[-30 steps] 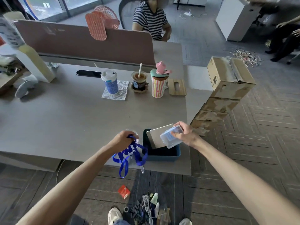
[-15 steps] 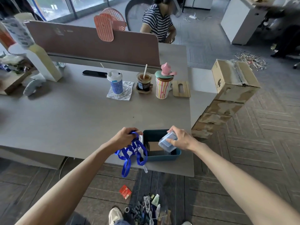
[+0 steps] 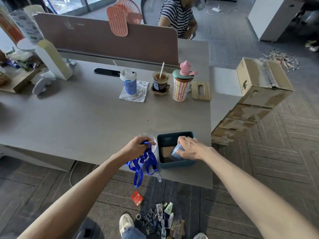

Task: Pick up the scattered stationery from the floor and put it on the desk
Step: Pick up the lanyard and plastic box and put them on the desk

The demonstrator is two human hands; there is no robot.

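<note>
The grey surface (image 3: 72, 118) filled most of the view, with a brown partition (image 3: 107, 44) along its far edge and a stack of cardboard boxes (image 3: 259, 83) on the floor to its right. Beside the partition stood a blue patterned cup (image 3: 129, 83), an iced coffee (image 3: 160, 81) and a striped cup (image 3: 180, 89). At the near edge sat a teal bin (image 3: 176, 163), and just left of it a clear round container (image 3: 151, 140). The right hand (image 3: 189, 149) reached into the bin, its grip clamped on a small clear plastic box (image 3: 176, 150) held tilted just inside the rim. The left hand (image 3: 136, 146) was over the clear container, its grip closed on a blue lanyard (image 3: 143, 163) whose loops hung down past the surface edge. On the floor below lay a red packet (image 3: 136, 197) and, near a white shoe (image 3: 126, 222), a heap of scattered stationery (image 3: 160, 219).
</note>
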